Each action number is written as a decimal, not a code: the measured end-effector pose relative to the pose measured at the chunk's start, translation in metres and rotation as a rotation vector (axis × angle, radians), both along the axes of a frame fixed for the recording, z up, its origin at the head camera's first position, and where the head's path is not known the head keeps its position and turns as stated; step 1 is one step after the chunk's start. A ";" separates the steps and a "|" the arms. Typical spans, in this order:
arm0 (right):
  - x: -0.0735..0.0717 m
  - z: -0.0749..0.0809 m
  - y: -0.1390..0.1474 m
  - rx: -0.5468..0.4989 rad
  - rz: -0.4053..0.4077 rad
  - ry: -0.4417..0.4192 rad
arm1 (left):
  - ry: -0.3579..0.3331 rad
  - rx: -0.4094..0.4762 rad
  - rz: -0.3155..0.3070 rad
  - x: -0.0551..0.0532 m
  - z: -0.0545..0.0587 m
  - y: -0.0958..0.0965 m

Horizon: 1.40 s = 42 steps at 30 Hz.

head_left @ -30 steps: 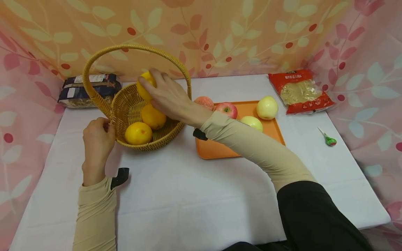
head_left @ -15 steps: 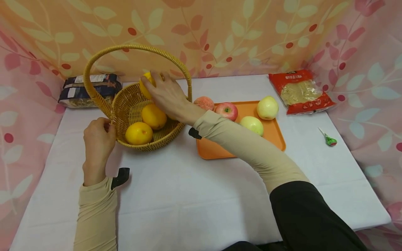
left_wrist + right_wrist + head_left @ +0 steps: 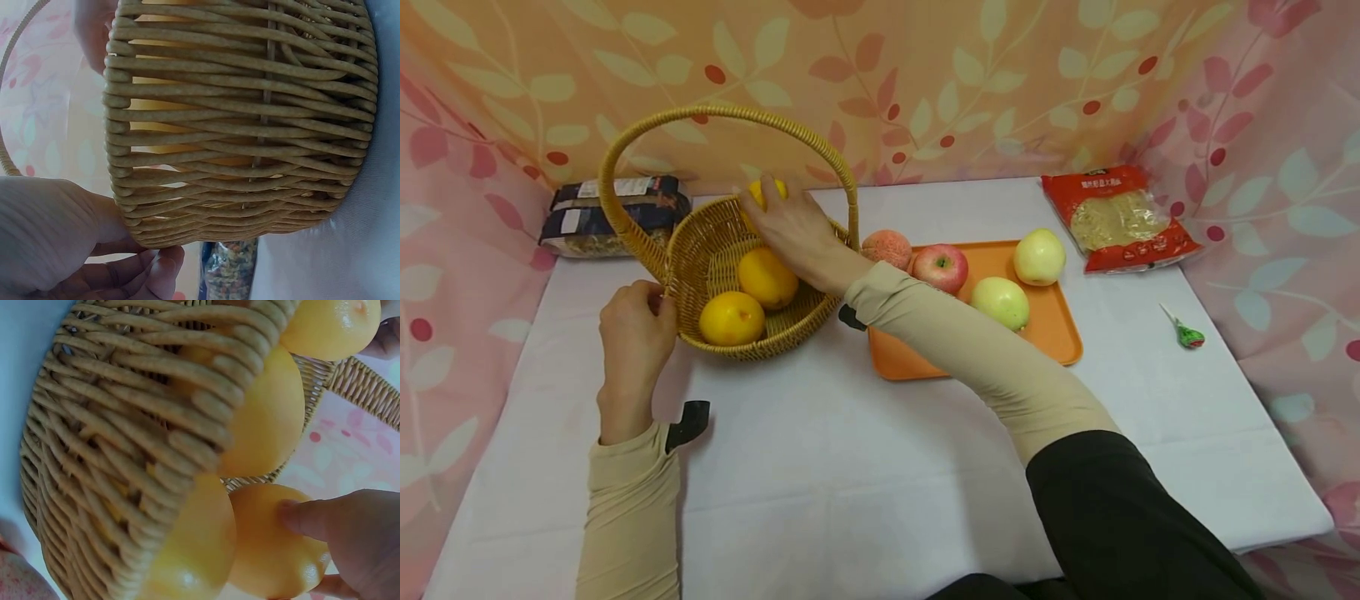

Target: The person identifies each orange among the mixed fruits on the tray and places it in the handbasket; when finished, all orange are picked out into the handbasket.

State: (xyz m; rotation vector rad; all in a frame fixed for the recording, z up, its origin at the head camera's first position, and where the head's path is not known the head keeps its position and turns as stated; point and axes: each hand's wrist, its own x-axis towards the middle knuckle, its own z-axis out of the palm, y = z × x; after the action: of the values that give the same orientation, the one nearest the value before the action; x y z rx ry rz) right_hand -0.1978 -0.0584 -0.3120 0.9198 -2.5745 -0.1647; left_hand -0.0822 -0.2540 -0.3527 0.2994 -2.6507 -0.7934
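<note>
A woven basket (image 3: 700, 242) with a tall arched handle stands at the left of the table. My left hand (image 3: 636, 346) pinches its left rim between thumb and fingers; the left wrist view shows the fingertips (image 3: 164, 275) at the rim. At the basket's back right side, my right hand (image 3: 801, 233) grips an orange (image 3: 269, 544), thumb on one side and fingers partly hidden behind. Two oranges show in the front of the basket, one at the rim (image 3: 732, 318) and one behind it (image 3: 767, 277). Another orange (image 3: 194, 544) lies beside the held one, hidden under my right hand in the head view.
Right of the basket, an orange tray (image 3: 910, 358) carries a red apple (image 3: 940, 267) and two pale green fruits (image 3: 1000, 302). A rough pinkish-red fruit (image 3: 887, 247) sits by its left corner. Packets (image 3: 617, 217) (image 3: 1120, 221) lie at the back corners, a lollipop (image 3: 1187, 336) at right.
My right hand has shifted slightly right with the orange, along the back of the basket, and the right forearm has drawn back toward the left. The left hand and basket stay put.
</note>
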 end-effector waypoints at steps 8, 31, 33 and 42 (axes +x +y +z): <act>-0.003 -0.004 -0.003 0.047 -0.040 -0.082 | 0.010 -0.001 -0.003 0.000 0.000 0.000; -0.008 -0.006 -0.008 0.160 -0.055 -0.240 | -0.024 0.008 0.008 0.000 0.000 0.000; -0.009 -0.007 -0.008 0.166 -0.053 -0.258 | -0.023 0.009 0.007 0.000 0.000 0.001; -0.007 -0.008 -0.010 0.143 -0.056 -0.183 | -0.022 0.002 0.006 0.001 0.001 0.001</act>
State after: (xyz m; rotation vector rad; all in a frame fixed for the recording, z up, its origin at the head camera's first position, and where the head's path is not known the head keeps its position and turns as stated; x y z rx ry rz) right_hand -0.2044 -0.0681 -0.3197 0.9541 -2.7886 -0.2963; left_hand -0.0815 -0.2527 -0.3518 0.3182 -2.6685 -0.7959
